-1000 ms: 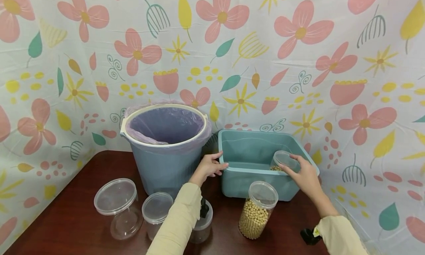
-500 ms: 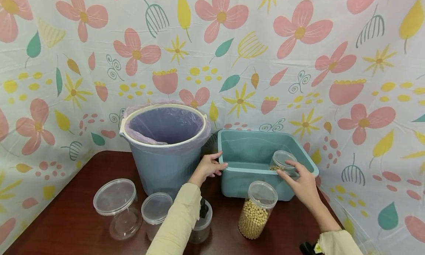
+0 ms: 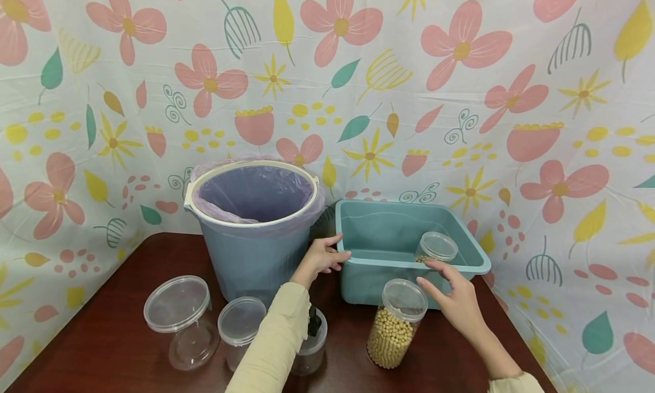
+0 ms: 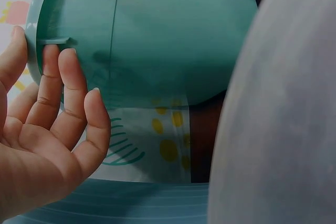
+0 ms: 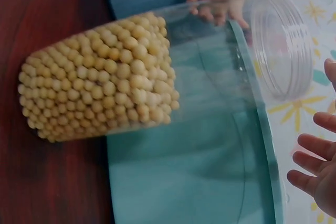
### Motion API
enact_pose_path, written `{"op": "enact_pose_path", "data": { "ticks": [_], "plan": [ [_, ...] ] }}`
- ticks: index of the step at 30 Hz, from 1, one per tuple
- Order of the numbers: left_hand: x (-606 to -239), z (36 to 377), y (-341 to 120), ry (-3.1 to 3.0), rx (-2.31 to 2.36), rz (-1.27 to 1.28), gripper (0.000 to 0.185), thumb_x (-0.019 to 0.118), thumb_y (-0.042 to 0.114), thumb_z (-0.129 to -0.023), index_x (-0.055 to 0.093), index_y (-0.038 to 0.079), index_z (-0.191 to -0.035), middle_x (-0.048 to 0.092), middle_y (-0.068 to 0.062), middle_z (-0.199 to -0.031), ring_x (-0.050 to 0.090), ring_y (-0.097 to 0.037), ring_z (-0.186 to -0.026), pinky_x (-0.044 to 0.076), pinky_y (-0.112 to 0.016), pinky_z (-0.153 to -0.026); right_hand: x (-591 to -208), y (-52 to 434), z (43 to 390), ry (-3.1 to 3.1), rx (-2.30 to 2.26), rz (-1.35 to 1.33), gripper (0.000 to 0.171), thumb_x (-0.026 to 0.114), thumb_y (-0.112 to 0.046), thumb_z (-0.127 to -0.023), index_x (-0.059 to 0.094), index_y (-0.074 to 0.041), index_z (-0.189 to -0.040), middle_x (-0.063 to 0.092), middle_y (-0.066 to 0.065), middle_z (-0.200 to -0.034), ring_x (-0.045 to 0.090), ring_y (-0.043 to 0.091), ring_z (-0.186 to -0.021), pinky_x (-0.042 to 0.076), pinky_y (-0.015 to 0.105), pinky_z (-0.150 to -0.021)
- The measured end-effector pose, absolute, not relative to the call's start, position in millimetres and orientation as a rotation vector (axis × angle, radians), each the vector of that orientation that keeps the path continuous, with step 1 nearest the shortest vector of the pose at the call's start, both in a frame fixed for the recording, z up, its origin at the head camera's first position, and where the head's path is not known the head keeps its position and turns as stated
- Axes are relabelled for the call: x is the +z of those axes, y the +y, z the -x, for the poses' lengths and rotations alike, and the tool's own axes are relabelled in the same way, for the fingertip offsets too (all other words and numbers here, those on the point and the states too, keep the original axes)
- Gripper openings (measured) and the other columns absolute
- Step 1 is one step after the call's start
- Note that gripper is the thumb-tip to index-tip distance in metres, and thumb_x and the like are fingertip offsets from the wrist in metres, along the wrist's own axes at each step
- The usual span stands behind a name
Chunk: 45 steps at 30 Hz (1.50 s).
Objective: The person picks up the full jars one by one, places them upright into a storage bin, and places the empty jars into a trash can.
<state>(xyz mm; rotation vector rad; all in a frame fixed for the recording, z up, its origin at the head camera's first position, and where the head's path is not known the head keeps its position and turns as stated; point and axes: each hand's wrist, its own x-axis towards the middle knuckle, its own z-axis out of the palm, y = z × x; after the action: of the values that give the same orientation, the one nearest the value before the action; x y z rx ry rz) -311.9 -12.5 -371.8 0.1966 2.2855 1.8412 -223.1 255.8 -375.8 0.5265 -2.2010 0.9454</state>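
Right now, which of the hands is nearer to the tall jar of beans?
Right. The right hand hovers just beside the jar of beans; the left hand rests on the teal tub.

Both arms wear long cream-beige sleeves (image 3: 278,336) reaching the wrists. A small black device (image 3: 313,323) sits strapped at the left wrist. Both hands are bare.
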Motion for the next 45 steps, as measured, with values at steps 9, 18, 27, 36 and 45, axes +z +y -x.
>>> {"op": "enact_pose_path", "data": {
  "ticks": [9, 18, 27, 36, 45],
  "plan": [
    [-371.9, 311.4, -12.2, 2.29, 1.843, -0.204, 0.06, 0.068, 0.021, -0.081, 0.042, 0.021, -0.135, 0.063, -0.004, -0.081, 0.061, -0.02, -0.064, 0.042, -0.025, -0.051, -380.8, 245.9, 211.0, -2.239, 0.968, -0.551, 0.035, 0.07, 0.002, -0.074, 0.061, -0.001, -0.108, 0.06, 0.011, -0.107, 0.048, -0.003, -0.101, 0.032, 0.006, -0.083],
    [-371.4, 310.3, -12.5, 2.294, 1.845, -0.21, 0.06, 0.068, 0.02, -0.081, 0.042, 0.021, -0.135, 0.063, -0.005, -0.08, 0.062, -0.023, -0.066, 0.045, -0.031, -0.055, -375.2, 230.5, 195.4, -2.225, 1.002, -0.677, 0.035, 0.068, 0.008, -0.073, 0.061, 0.001, -0.107, 0.059, 0.018, -0.106, 0.052, 0.006, -0.1, 0.036, 0.01, -0.081],
    [-372.0, 310.0, -12.4, 2.29, 1.851, -0.204, 0.059, 0.067, 0.02, -0.081, 0.042, 0.021, -0.135, 0.063, -0.005, -0.081, 0.062, -0.023, -0.067, 0.046, -0.032, -0.058, -393.7, 235.8, 200.8, -2.256, 0.994, -0.748, 0.036, 0.068, -0.001, -0.076, 0.059, -0.002, -0.111, 0.057, 0.015, -0.113, 0.049, 0.006, -0.107, 0.033, 0.009, -0.085],
    [-373.1, 310.0, -12.2, 2.288, 1.854, -0.209, 0.06, 0.068, 0.019, -0.081, 0.042, 0.021, -0.135, 0.063, -0.004, -0.08, 0.062, -0.02, -0.063, 0.047, -0.037, -0.062, -394.9, 233.6, 197.2, -2.312, 0.993, -0.713, 0.052, 0.079, -0.012, -0.066, 0.058, -0.009, -0.114, 0.053, 0.011, -0.118, 0.048, 0.012, -0.109, 0.034, 0.009, -0.083],
    [-372.8, 311.9, -11.8, 2.288, 1.85, -0.205, 0.06, 0.068, 0.021, -0.081, 0.042, 0.022, -0.135, 0.063, -0.004, -0.08, 0.062, -0.022, -0.065, 0.045, -0.031, -0.056, -387.1, 231.0, 194.5, -2.219, 0.951, -0.823, 0.059, 0.084, -0.004, -0.053, 0.06, 0.003, -0.107, 0.058, 0.014, -0.107, 0.054, 0.013, -0.099, 0.044, 0.015, -0.073]
  ]
}}
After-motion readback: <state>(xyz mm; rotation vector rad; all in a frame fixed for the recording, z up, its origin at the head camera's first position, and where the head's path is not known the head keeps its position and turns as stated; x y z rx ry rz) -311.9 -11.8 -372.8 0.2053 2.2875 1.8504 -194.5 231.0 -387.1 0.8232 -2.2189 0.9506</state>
